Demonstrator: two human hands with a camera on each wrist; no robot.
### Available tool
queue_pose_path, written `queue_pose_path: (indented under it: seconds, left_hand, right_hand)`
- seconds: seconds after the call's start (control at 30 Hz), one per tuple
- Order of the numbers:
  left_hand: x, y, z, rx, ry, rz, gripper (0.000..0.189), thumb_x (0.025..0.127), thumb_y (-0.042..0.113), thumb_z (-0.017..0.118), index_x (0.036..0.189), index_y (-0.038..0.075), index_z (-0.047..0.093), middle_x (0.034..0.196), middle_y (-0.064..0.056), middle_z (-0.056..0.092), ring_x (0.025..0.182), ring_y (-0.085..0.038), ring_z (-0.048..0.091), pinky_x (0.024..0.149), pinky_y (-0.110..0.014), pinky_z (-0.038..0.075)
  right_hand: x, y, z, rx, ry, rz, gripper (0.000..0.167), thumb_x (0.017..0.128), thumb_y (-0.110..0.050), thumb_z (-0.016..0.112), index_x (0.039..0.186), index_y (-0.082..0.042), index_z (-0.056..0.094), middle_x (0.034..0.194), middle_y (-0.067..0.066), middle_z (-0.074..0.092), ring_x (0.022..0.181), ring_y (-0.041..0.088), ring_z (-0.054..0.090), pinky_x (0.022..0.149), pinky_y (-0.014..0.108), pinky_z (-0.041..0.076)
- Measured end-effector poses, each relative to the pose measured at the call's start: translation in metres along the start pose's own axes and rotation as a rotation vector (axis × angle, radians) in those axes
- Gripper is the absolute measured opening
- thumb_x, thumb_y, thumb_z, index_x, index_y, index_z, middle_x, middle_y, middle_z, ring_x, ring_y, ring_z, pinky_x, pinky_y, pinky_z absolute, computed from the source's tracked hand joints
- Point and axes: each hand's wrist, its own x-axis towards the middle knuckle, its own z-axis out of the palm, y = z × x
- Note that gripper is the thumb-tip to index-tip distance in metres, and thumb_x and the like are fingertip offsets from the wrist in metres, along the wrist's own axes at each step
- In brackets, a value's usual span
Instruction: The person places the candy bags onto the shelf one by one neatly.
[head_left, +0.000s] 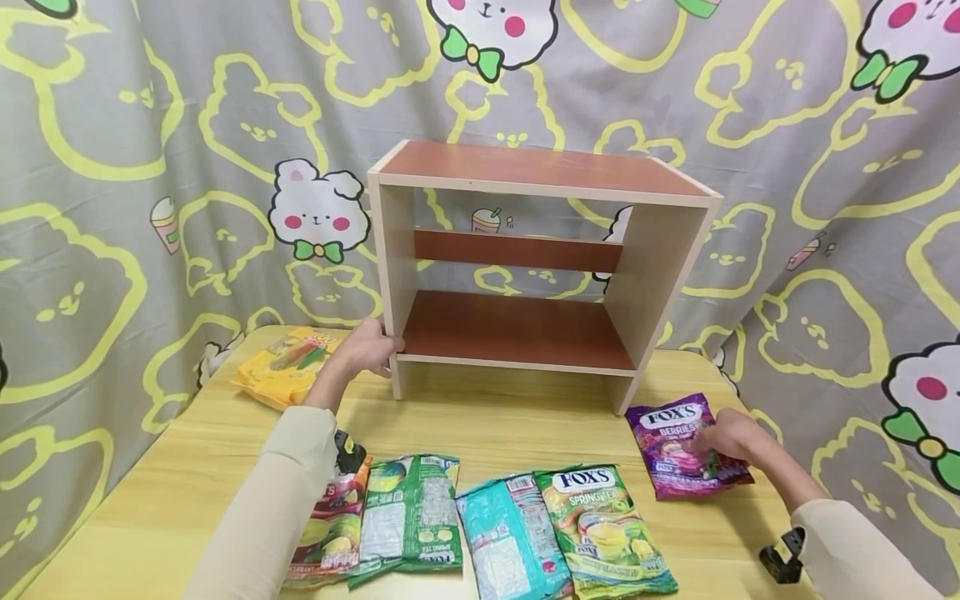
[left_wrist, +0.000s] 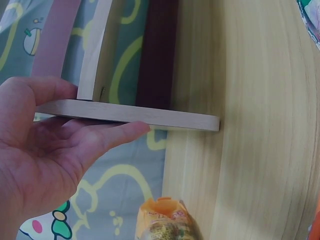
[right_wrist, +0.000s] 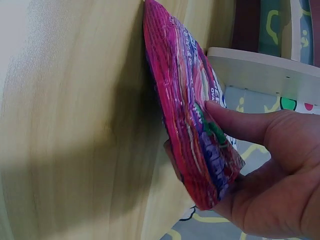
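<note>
A small wooden shelf unit (head_left: 517, 333) with reddish-brown boards stands at the back of the table. My left hand (head_left: 367, 346) grips the front edge of its left side panel (left_wrist: 130, 112), thumb on the inner face and fingers along the outer one. At the shelf's right front, my right hand (head_left: 727, 437) holds a purple Fox's Berries candy bag (head_left: 671, 462). In the right wrist view the thumb lies on the front of the bag (right_wrist: 185, 95), and the other fingers go behind it, partly hidden. The bag is tilted, its lower side close over the table.
Along the near side lie a red-and-orange candy bag (head_left: 330, 533), a green bag (head_left: 408, 517), a teal bag (head_left: 513, 533) and a Spring Tea bag (head_left: 607, 533). Yellow bags (head_left: 288, 367) sit at the back left. A patterned curtain (head_left: 225, 208) hangs behind the table.
</note>
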Motion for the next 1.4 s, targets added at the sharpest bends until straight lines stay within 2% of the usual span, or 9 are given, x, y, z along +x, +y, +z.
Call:
queue_pose_path:
  seconds: [0.13,0.27,0.4,0.63,0.97,1.27,1.4]
  left_hand:
    - [0.000,0.001,0.000,0.000,-0.001,0.006,0.058,0.096,0.009,0.052,0.148,-0.009,0.035,0.138,-0.035,0.049,0.111,-0.050,0.063,0.079,-0.048,0.063]
    - [0.000,0.001,0.000,0.008,0.002,0.000,0.054,0.097,0.011,0.053,0.144,-0.012,0.040,0.136,-0.035,0.051,0.108,-0.048,0.065,0.079,-0.047,0.063]
    - [0.001,0.000,0.000,0.006,0.003,-0.002,0.052,0.096,0.010,0.053,0.142,-0.013,0.041,0.134,-0.034,0.051,0.106,-0.046,0.066,0.079,-0.047,0.064]
    - [0.000,0.001,0.000,-0.005,0.003,-0.007,0.056,0.096,0.009,0.053,0.146,-0.012,0.037,0.138,-0.035,0.049,0.114,-0.050,0.061,0.079,-0.047,0.063]
    - [0.000,0.000,0.001,0.002,-0.002,-0.011,0.056,0.096,0.011,0.053,0.145,-0.012,0.038,0.138,-0.035,0.049,0.115,-0.051,0.060,0.078,-0.045,0.064]
    - [0.000,0.001,0.001,-0.005,0.005,-0.003,0.056,0.095,0.010,0.053,0.145,-0.011,0.038,0.137,-0.035,0.049,0.117,-0.051,0.060,0.076,-0.045,0.064]
    - [0.000,0.000,0.002,-0.006,0.003,0.002,0.055,0.095,0.009,0.053,0.144,-0.012,0.038,0.136,-0.035,0.049,0.116,-0.051,0.060,0.078,-0.046,0.064]
  right_hand:
    - [-0.001,0.000,-0.002,0.008,0.016,-0.027,0.040,0.085,-0.034,0.076,0.079,-0.001,0.055,0.075,0.008,0.050,0.071,0.021,0.048,0.062,0.031,0.039]
    - [-0.003,0.000,-0.004,0.037,0.037,-0.061,0.033,0.084,-0.029,0.076,0.074,-0.004,0.056,0.071,0.006,0.051,0.067,0.019,0.048,0.059,0.029,0.040]
    - [-0.006,-0.003,-0.007,0.038,0.059,-0.091,0.037,0.083,-0.027,0.076,0.063,-0.014,0.048,0.065,0.002,0.046,0.063,0.017,0.045,0.057,0.029,0.038]
    - [-0.011,-0.016,-0.016,0.002,0.100,-0.148,0.026,0.085,-0.028,0.075,0.074,-0.005,0.067,0.071,0.004,0.060,0.072,0.020,0.052,0.062,0.030,0.042]
    - [-0.017,-0.027,-0.016,-0.008,0.154,-0.165,0.028,0.081,-0.026,0.077,0.064,-0.011,0.062,0.062,-0.002,0.057,0.067,0.020,0.050,0.060,0.030,0.039]
    - [-0.020,-0.030,-0.018,-0.003,0.164,-0.172,0.021,0.080,-0.023,0.078,0.071,-0.007,0.068,0.065,-0.001,0.061,0.068,0.020,0.052,0.059,0.030,0.041]
    - [-0.023,-0.033,-0.018,-0.009,0.164,-0.182,0.026,0.081,-0.022,0.077,0.065,-0.010,0.061,0.063,-0.001,0.060,0.066,0.019,0.051,0.058,0.030,0.040]
